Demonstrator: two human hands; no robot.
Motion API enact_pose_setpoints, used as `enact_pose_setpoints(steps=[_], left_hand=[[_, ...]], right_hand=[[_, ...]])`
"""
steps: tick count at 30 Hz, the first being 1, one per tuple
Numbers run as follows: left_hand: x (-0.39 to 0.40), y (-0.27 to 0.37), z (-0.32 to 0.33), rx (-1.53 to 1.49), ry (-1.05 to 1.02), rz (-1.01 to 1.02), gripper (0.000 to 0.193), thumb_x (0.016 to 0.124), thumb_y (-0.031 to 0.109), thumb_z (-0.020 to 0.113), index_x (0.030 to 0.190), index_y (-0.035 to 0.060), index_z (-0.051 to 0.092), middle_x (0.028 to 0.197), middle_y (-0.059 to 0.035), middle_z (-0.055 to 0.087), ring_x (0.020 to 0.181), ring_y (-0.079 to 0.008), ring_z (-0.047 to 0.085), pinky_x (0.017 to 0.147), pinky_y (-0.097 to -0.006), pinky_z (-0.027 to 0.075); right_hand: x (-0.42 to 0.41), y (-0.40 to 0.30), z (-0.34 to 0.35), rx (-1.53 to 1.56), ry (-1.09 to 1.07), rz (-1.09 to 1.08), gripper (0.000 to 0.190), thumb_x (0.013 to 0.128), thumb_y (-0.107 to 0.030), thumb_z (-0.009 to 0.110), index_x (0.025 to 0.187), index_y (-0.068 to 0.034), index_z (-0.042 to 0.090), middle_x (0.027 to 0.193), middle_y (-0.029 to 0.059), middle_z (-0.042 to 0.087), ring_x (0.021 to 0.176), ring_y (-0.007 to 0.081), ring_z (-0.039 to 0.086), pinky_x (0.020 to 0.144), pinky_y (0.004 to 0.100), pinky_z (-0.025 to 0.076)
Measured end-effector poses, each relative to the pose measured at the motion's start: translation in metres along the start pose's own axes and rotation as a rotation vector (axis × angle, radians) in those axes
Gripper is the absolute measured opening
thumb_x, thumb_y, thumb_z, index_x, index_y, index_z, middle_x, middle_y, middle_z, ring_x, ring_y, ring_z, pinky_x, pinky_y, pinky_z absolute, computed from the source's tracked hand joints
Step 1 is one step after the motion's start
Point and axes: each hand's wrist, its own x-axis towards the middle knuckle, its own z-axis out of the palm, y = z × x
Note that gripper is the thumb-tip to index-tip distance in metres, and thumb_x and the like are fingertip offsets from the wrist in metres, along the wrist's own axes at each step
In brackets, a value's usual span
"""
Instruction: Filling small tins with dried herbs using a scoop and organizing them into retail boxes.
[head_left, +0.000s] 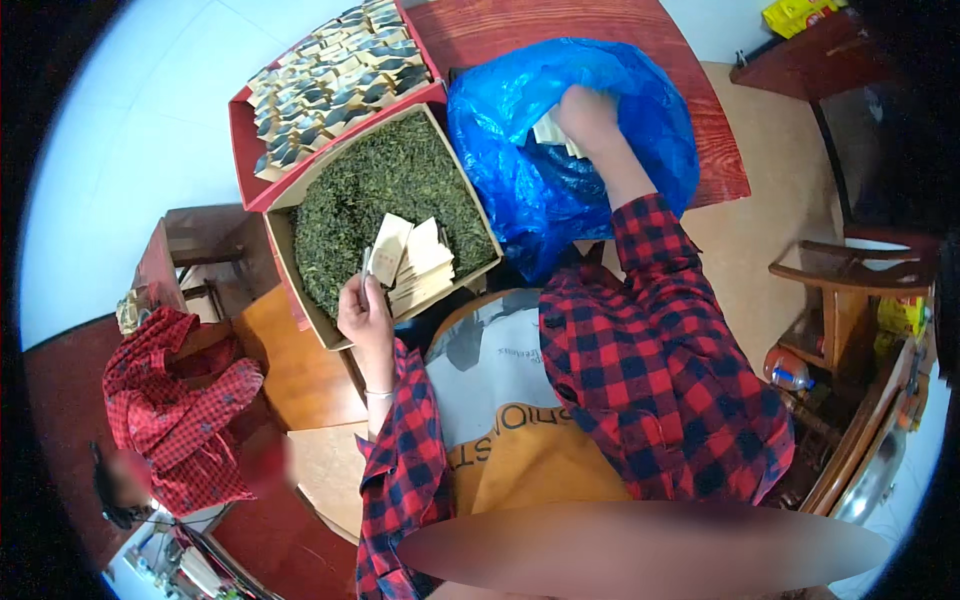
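Observation:
My left hand (365, 304) pinches a thin metal tool, seen nearly edge-on, at the near side of an open box (489, 264) of dried tea leaves (352, 191). Beside its fingertips a small paper packet (390, 247) leans on a stack of similar packets (426, 274) lying on the leaves. My right hand (589, 118) reaches into an open blue plastic bag (487, 112), over pale paper packets (550, 131); its fingers are partly hidden, so its hold is unclear. Behind the tea box, a red box (241, 150) holds rows of upright, filled paper packets (337, 82).
The boxes and bag stand on a red wooden table (525, 22). At the left is a person in a red patterned garment (180, 420). A wooden chair (847, 277) and a plastic bottle (786, 369) are at the right. A wooden stool or board (300, 375) lies near my left arm.

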Motion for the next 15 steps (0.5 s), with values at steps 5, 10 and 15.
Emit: enact_pose_setpoints(steps=[5,10,15], left_hand=[[0.001,-0.005,-0.003,-0.037,0.000,0.114,0.009,0.096,0.012,0.073,0.096,0.0026,0.070,0.075,-0.0015,0.063,0.065,-0.0083,0.053,0.061,-0.0256,0.047],[0.001,0.008,-0.006,-0.089,-0.036,0.224,0.006,0.092,0.008,0.074,0.096,0.0047,0.070,0.081,-0.0103,0.068,0.069,-0.0218,0.064,0.066,-0.0336,0.051],[-0.007,0.010,-0.018,-0.051,0.032,0.307,0.007,0.091,0.005,0.073,0.096,0.0045,0.068,0.083,-0.0109,0.066,0.072,-0.0270,0.065,0.066,-0.0355,0.052]], right_hand=[[0.006,-0.033,0.084,0.187,0.269,-0.180,0.049,0.094,-0.030,0.056,0.135,-0.004,0.061,0.141,0.0257,0.058,0.133,0.0456,0.052,0.113,0.0543,0.040],[0.033,-0.017,0.116,0.070,0.364,-0.051,0.048,0.098,-0.034,0.052,0.137,-0.007,0.061,0.144,0.0220,0.058,0.132,0.0419,0.054,0.111,0.0498,0.043],[0.032,-0.039,0.052,0.169,0.253,-0.458,0.044,0.100,-0.038,0.055,0.127,-0.006,0.068,0.137,0.0182,0.065,0.124,0.0342,0.062,0.104,0.0453,0.049]])
